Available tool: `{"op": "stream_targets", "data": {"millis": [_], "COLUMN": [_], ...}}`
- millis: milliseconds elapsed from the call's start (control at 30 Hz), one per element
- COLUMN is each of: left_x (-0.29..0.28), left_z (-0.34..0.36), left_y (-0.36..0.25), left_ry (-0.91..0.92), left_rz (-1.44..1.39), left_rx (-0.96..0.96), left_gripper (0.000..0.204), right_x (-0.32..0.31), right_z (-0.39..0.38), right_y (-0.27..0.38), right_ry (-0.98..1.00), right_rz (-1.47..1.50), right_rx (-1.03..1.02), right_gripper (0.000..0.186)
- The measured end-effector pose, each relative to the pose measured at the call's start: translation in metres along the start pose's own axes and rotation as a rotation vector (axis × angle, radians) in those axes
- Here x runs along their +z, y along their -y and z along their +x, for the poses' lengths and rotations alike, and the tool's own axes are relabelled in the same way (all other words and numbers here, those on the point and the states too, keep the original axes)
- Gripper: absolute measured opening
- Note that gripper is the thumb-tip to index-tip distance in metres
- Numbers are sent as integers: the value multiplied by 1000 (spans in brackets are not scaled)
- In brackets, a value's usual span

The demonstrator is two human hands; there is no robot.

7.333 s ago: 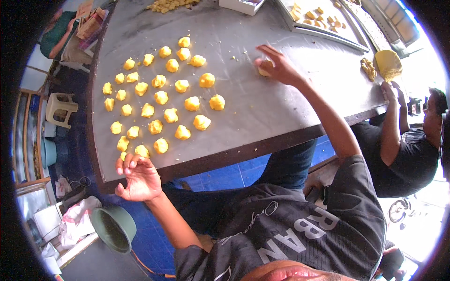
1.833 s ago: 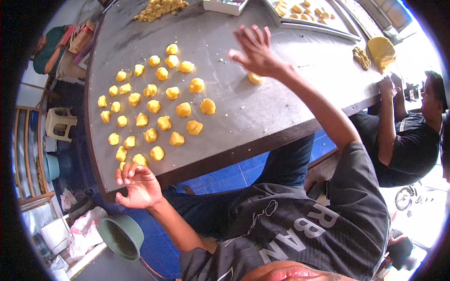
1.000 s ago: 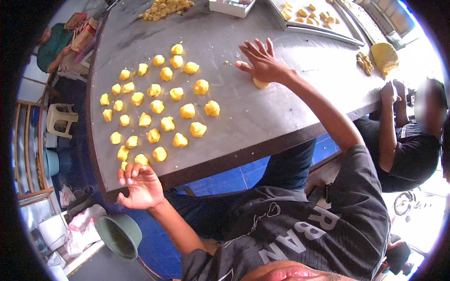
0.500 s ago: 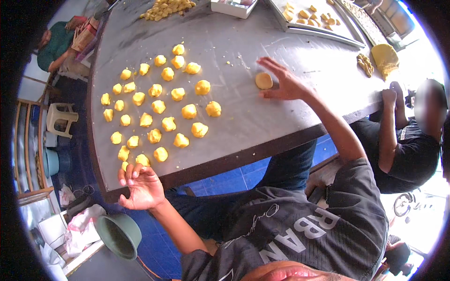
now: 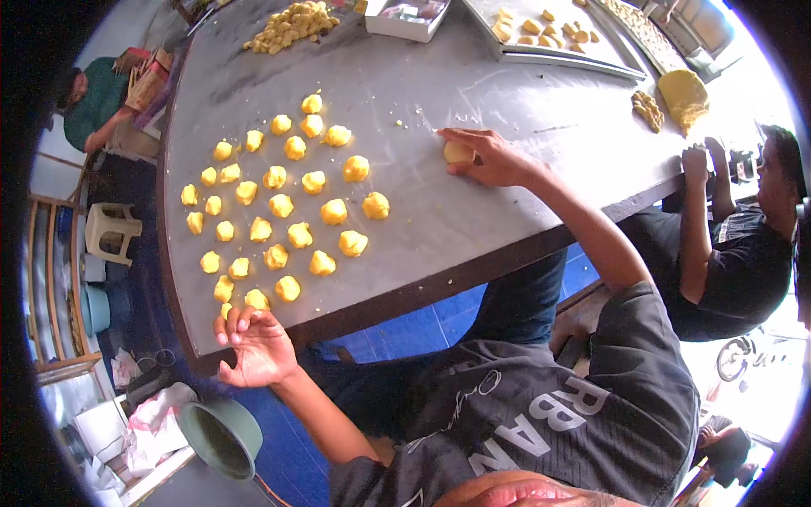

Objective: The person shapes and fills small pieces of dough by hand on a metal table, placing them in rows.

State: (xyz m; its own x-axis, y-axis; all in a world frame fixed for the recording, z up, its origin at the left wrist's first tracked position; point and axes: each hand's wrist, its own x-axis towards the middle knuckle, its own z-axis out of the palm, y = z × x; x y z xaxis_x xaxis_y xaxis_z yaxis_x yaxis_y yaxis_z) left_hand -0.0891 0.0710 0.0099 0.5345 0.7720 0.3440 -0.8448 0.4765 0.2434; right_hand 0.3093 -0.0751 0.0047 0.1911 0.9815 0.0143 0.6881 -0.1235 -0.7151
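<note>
On the grey tabletop (image 5: 405,253), my right hand (image 5: 494,159) lies over a round, flattened piece of yellow dough (image 5: 457,152). Its fingers pass along the far side and the thumb along the near side, so the hand closes round the piece and hides part of it. My left hand (image 5: 258,348) is held at the table's near left edge, palm up, with loosely bent fingers apart and nothing in them. Just beyond its fingertips begin several rough yellow dough lumps (image 5: 287,288), spread in loose rows over the left part of the table.
At the far side are a heap of small dough pieces (image 5: 291,29), a white box (image 5: 405,27) and a tray (image 5: 570,61) with cut pieces. A large dough mass (image 5: 683,97) lies far right, near a seated person (image 5: 735,262). A green basin (image 5: 224,435) stands below left.
My right hand has moved left and closed in round the dough piece, which was uncovered between its spread fingers. The left hand stays nearly in place. The view has shifted slightly.
</note>
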Motion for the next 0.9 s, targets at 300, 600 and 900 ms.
{"op": "stream_targets", "data": {"millis": [300, 600, 900], "left_x": [6, 7, 11], "left_z": [-2, -3, 0], "left_y": [0, -1, 2], "left_ry": [38, 9, -5], "left_rz": [-21, -10, 23], "left_rx": [17, 30, 15], "left_gripper": [29, 29, 30], "right_x": [14, 2, -6], "right_z": [18, 0, -11], "right_y": [-7, 8, 0], "right_ry": [-23, -28, 56], "right_rz": [-258, -223, -580], "right_rx": [-401, -356, -424], "right_gripper": [29, 23, 46]}}
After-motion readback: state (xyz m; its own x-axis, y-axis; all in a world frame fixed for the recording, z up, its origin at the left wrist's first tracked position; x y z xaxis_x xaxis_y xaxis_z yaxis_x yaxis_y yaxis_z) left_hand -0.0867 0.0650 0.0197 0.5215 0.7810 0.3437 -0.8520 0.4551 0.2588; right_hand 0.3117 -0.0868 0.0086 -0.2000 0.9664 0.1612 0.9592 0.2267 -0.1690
